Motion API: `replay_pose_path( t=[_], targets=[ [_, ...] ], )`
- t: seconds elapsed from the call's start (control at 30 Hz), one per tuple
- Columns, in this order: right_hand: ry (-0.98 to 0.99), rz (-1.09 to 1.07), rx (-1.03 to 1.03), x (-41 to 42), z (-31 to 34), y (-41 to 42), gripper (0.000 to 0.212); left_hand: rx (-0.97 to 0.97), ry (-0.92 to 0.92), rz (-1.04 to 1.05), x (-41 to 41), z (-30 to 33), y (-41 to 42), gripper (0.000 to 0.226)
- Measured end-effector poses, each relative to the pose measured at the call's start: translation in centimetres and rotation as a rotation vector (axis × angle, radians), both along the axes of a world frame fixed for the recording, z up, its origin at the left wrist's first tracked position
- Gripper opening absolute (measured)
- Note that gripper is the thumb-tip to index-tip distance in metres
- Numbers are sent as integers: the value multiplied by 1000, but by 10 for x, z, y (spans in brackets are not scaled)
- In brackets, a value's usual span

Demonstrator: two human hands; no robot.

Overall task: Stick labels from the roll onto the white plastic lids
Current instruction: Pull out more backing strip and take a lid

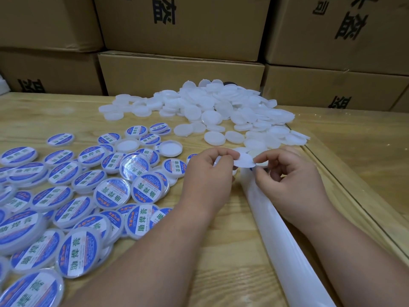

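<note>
A round label (244, 161) hung white side up between the hands, above the tabletop (221, 251). The left hand (208, 173) pinched its left edge and the right hand (287, 176) its right edge. Which grip held a lid was hidden; bare lids (212, 107) lay just beyond.

Both forearms reach in bare from the lower edge, the left from about 7 o'clock, the right from about 5 o'clock, converging toward the middle. The left hand (209, 173) shows its back, fingers curled, thumb and fingertips pinching at its 2 o'clock side. The right hand (290, 180) faces it, fingers curled, pinching toward 10 o'clock.
</note>
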State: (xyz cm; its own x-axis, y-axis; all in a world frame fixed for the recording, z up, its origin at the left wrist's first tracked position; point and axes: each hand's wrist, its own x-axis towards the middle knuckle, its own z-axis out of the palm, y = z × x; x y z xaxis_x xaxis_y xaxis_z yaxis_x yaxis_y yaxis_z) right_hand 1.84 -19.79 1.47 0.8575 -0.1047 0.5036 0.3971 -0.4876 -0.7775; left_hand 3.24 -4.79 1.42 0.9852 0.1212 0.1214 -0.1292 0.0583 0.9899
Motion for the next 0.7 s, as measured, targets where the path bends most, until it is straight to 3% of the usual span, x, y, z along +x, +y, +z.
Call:
replay_pose_path(
  t=[0.17, 0.37, 0.47, 0.6, 0.7],
  targets=[
    [-21, -18, -24, 1, 2, 0, 26, 11, -82, -73, -4, 4, 0, 19],
    [8, -73, 177, 2, 2, -6, 20, 136, -252, -114, -14, 15, -6, 38],
    [9, -101, 270, 2, 3, -9, 19, 33, -172, -59, -17, 22, -13, 28],
    [14, -125, 312, 4, 3, -9, 17, -147, 66, -98, -21, 20, -29, 28],
    [7, -145, 325, 5, 3, -9, 16, -185, 104, -60, -22, 5, -32, 22]
  ],
)
